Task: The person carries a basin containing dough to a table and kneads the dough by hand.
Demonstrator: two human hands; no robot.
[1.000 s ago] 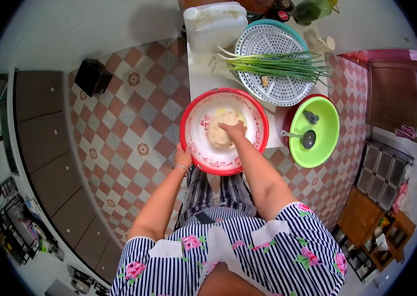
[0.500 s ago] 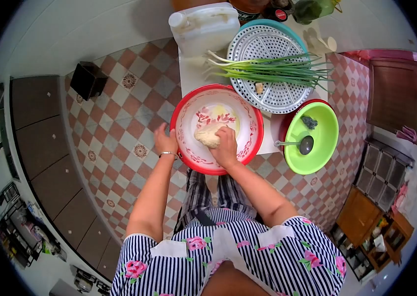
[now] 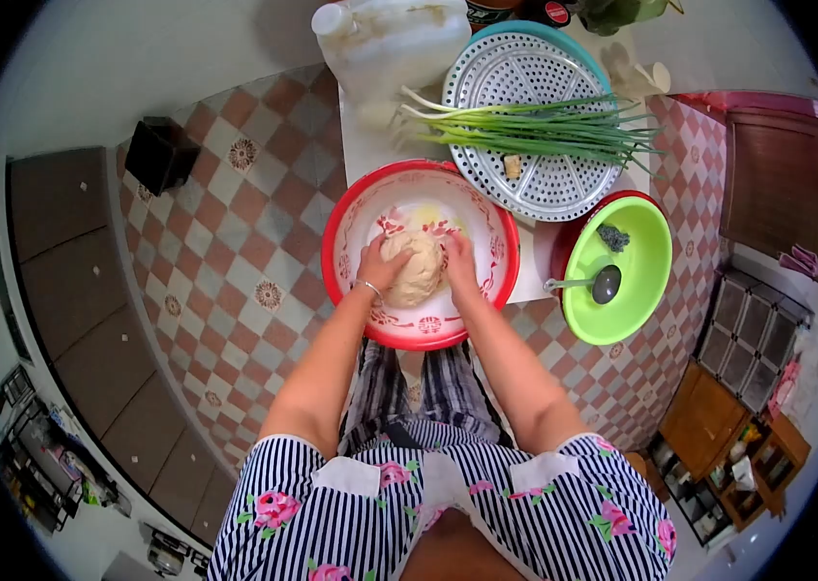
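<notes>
A pale, rough lump of dough (image 3: pixel 415 271) lies in the white enamel basin with a red rim (image 3: pixel 333 242). My left hand (image 3: pixel 380 263), with a bracelet at its wrist, is inside the basin against the dough's left side, its fingers curved over the edge of the lump. On the opposite side my right hand (image 3: pixel 460 263) touches the dough, fingers bent along its right edge. Between them the two hands hold the lump. Red floral patterns show on the basin's floor behind the dough, beside a yellowish patch.
Behind the basin, green onions (image 3: pixel 545 131) and a small tan piece (image 3: pixel 512 167) lie on a perforated steamer tray (image 3: pixel 486 73). A lime-green basin (image 3: pixel 622 324) holds a ladle (image 3: pixel 605 284) and a grey scrubber (image 3: pixel 612 237). A plastic jug (image 3: pixel 394 44) stands back left.
My left hand has moved from the basin's rim into the basin and onto the dough. My right hand has shifted to the dough's right side. The lump now looks rounder.
</notes>
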